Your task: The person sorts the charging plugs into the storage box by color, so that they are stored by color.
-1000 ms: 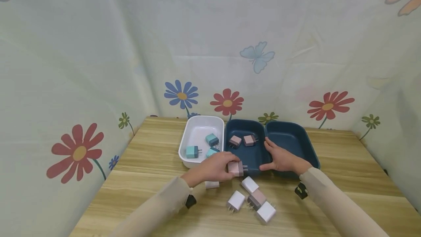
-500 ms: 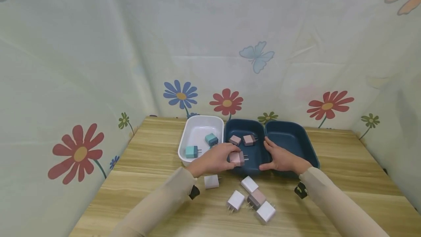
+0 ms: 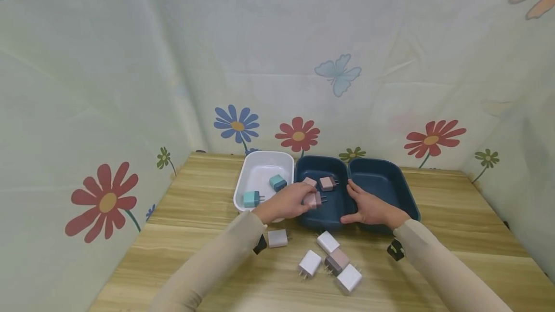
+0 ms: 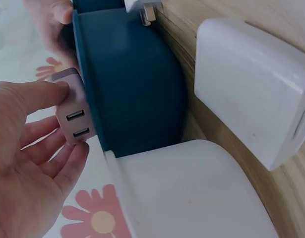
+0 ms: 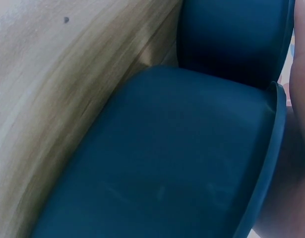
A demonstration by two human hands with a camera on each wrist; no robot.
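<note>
My left hand pinches a pink USB charger between thumb and fingers, over the near left part of the middle dark blue tray. In the left wrist view, two USB ports face out from the charger. Two more pink chargers lie in that tray; one, a pink charger with a darker pronged end, is plain to see. My right hand, fingers and thumb spread, rests at the adjoining rims of the middle tray and the right dark blue tray.
To the left stands a white tray with teal chargers, among them a teal charger. On the wooden table in front lie several white chargers, such as a white charger, and a pink charger. A patterned curtain backs the table.
My left hand has carried the pink charger from the middle tray's front edge farther back, into the space over the tray. The right hand stays nearly still.
</note>
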